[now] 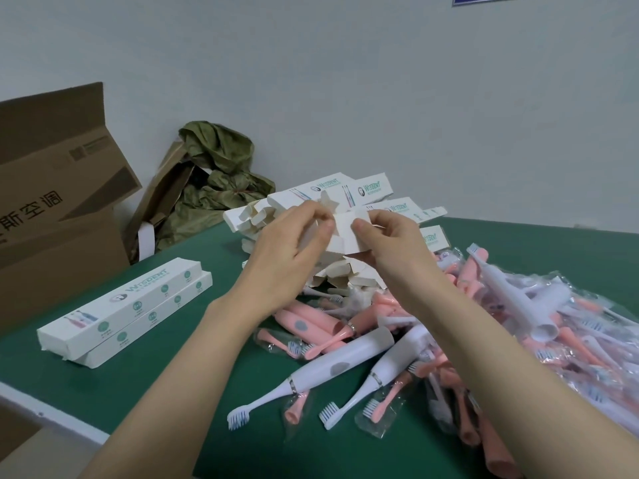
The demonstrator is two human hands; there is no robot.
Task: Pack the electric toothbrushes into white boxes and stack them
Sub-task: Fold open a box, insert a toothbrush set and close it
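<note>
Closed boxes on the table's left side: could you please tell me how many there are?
2 closed boxes, stacked: the top box and the bottom box beneath it, shifted rightward. The box pile farther back may hide more.

Brown carton (pixel 58 188) beside the green table (pixel 207 250); crumpled olive cloth (pixel 218 157), perhaps sacking, behind.

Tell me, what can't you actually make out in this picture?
Head view:
- White cardboard box held up: partly covered by the left hand and right hand.
- Two stacked closed white boxes: contents hidden by their walls.
- Brown cardboard carton: cut off by the left edge.
- Blue sign: cut off by the top edge.
- Small print on the boxes: too small.
</note>
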